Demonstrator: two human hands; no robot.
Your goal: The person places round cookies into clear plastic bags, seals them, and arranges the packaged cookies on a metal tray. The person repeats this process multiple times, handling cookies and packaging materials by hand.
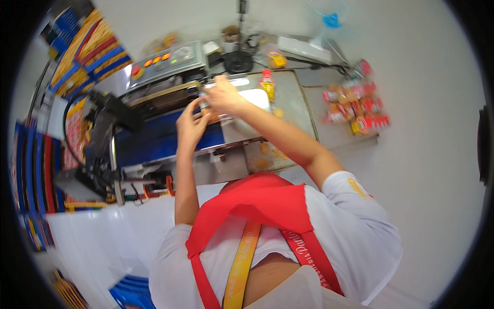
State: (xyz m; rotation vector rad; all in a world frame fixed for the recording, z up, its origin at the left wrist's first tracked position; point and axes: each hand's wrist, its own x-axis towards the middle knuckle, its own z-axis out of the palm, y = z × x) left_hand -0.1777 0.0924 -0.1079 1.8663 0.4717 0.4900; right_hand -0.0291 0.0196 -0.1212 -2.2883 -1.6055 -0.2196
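A small clear plastic bag with something brownish inside is between my two hands, above the blue conveyor belt of a bag sealing machine. My left hand has its fingers curled against the bag's left side. On the upper part of the bag, my right hand is closed, its forearm reaching in from the right. The fingertips and the bag are slightly blurred. Just beyond the hands runs the machine's long sealing bar. A red and yellow packet stands right of my right hand.
The control panel with lit orange displays sits at the back. Several red-labelled packs lie at the right. A white power strip and a black round stand base are behind. Blue and yellow crates are stacked at left.
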